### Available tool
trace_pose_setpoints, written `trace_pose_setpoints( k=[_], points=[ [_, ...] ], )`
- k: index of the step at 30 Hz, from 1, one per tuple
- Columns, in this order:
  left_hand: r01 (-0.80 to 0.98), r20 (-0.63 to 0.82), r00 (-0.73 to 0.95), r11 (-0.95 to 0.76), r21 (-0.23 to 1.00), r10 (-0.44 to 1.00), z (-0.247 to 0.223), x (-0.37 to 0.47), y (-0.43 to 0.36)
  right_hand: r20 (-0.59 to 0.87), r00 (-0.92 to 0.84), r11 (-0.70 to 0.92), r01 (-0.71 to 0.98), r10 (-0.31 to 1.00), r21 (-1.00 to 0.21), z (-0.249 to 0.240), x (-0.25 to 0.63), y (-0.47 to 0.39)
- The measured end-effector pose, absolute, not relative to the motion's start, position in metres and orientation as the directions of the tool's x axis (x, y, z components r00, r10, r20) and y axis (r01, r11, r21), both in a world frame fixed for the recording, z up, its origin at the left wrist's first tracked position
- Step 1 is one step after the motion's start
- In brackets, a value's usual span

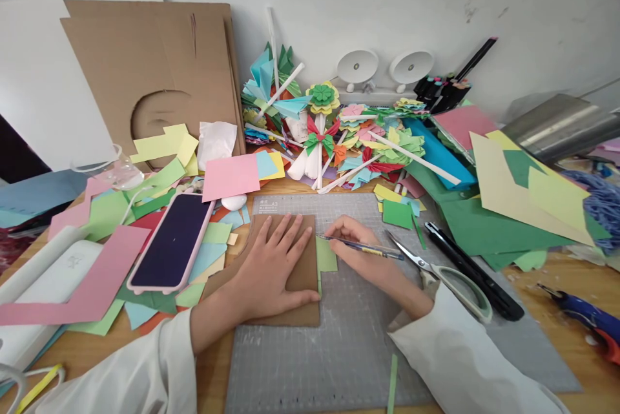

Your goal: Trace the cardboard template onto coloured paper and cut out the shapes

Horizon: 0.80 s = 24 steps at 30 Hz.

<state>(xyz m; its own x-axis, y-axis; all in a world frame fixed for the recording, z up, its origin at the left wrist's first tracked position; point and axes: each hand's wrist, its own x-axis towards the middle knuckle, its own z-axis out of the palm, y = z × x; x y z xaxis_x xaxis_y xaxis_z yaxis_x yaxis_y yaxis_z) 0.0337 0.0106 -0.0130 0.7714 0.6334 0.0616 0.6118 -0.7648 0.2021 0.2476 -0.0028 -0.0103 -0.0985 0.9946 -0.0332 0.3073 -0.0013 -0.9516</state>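
My left hand [271, 269] lies flat with spread fingers on a piece of brown cardboard [303, 310], on the grey cutting mat [349, 349]. Just right of it, my right hand [356, 243] holds a pen [371, 248], its tip at the cardboard's right edge. A light green paper piece [327, 255] shows beside that edge, partly under the cardboard. Scissors [436, 269] and a black cutter [472, 272] lie on the mat right of my right hand.
A phone [172, 243] rests among coloured paper scraps at the left. Paper flowers [323, 97] stand along the wall at the back, beside leaning cardboard sheets [145, 46]. A blue tool [588, 317] lies at the far right. Green paper [484, 227] covers the back right.
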Motion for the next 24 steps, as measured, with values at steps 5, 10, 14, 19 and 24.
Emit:
trace_pose_setpoints(
  k=[5, 10, 14, 19, 24],
  points=[
    [0.623, 0.041, 0.765, -0.753, 0.211, 0.643, -0.0115, 0.0348, 0.0095, -0.055, -0.054, -0.032, 0.353, 0.997, -0.935, -0.0145, 0.2449, -0.0009],
    [0.644, 0.016, 0.75, -0.736, 0.207, 0.661, -0.0098, 0.0366, 0.0095, -0.053, -0.047, -0.031, 0.385, 0.998, -0.922, -0.019, 0.2454, -0.0005],
    [0.651, 0.015, 0.747, -0.736, 0.186, 0.665, -0.0086, 0.0382, 0.0093, -0.072, -0.049, -0.048, 0.385, 0.996, -0.922, -0.0192, 0.2458, 0.0001],
    [0.637, 0.022, 0.76, -0.751, 0.177, 0.65, -0.0086, 0.0379, 0.0093, -0.081, -0.055, -0.057, 0.351, 0.995, -0.934, -0.0176, 0.2452, 0.0001],
    [0.619, 0.048, 0.77, -0.764, 0.183, 0.636, -0.0107, 0.0355, 0.0114, -0.07, -0.052, -0.048, 0.353, 0.996, -0.935, -0.0175, 0.2448, 0.0]
  ],
)
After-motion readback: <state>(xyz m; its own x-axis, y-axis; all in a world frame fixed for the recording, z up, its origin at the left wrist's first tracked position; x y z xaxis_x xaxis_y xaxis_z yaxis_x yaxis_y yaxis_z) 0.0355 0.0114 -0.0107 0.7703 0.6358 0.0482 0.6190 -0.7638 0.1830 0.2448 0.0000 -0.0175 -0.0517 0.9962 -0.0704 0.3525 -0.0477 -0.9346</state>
